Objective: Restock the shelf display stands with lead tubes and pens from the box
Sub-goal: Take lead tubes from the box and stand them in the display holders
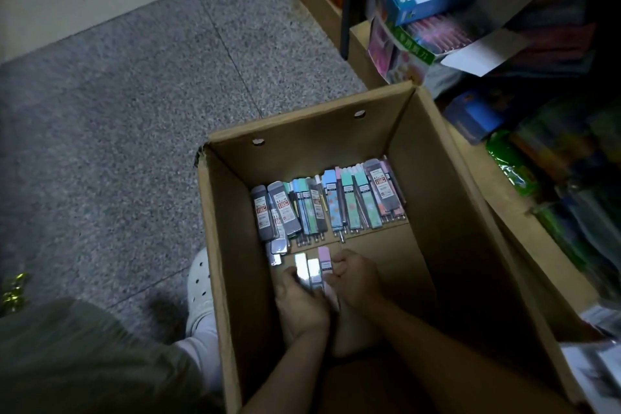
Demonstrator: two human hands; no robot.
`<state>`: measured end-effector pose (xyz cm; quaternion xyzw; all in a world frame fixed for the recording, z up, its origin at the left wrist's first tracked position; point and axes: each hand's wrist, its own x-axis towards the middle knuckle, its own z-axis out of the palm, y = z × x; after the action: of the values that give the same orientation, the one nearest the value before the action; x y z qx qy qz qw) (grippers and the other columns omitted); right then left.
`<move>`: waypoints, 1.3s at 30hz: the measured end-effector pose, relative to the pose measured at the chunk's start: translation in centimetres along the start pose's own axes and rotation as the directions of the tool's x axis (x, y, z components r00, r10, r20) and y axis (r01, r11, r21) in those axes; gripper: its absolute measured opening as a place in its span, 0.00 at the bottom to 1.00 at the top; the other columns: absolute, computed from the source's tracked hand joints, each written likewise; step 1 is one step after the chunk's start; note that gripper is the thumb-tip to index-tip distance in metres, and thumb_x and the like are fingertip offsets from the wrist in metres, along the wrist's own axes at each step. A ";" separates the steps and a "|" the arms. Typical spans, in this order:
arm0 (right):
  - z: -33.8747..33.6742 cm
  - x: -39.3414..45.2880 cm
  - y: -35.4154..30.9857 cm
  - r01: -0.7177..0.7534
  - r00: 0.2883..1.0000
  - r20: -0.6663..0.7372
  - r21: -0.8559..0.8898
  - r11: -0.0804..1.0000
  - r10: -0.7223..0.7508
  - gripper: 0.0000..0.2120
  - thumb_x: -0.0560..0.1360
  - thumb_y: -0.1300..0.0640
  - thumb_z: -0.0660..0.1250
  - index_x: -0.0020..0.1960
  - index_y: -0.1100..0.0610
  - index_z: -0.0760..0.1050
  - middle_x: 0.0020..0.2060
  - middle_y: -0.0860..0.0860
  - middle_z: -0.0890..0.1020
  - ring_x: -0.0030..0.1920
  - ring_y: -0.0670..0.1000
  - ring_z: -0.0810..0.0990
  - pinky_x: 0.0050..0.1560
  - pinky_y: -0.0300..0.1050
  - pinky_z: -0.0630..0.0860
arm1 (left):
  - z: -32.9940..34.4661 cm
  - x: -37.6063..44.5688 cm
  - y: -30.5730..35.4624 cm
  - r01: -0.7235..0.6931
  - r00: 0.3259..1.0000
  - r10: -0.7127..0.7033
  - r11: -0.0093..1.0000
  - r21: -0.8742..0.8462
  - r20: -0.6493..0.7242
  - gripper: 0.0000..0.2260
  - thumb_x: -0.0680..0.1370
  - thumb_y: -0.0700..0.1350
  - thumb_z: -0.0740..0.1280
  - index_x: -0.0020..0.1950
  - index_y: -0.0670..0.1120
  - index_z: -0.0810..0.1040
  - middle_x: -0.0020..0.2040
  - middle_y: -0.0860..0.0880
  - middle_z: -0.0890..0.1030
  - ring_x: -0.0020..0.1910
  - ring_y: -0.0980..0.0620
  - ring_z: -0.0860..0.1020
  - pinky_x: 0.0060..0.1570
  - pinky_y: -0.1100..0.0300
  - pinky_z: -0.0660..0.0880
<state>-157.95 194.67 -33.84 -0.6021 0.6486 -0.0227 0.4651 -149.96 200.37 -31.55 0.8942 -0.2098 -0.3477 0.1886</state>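
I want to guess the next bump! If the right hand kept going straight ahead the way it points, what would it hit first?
Probably the row of lead tubes across the cardboard box, past a bare strip of floor. The right hand already holds tubes, and depth is hard to judge.

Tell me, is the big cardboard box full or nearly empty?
Nearly empty. Only the cardboard box's floor is covered, by one layer of lead tubes at the far end; its tall walls are bare.
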 end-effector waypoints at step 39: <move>-11.1 2.6 -4.2 0.127 0.971 -0.118 -0.473 0.872 -0.206 0.27 0.80 0.51 0.60 0.76 0.57 0.60 0.77 0.55 0.58 0.77 0.55 0.56 0.77 0.47 0.51 | -3.5 2.2 8.5 0.198 0.933 0.068 0.724 -0.660 0.355 0.11 0.80 0.46 0.65 0.59 0.43 0.78 0.50 0.43 0.83 0.46 0.50 0.82 0.40 0.58 0.80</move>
<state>-161.38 185.52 -26.58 -0.7452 0.6169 0.0424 0.2495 -148.10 192.81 -26.26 0.6897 -0.0646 -0.5620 0.4519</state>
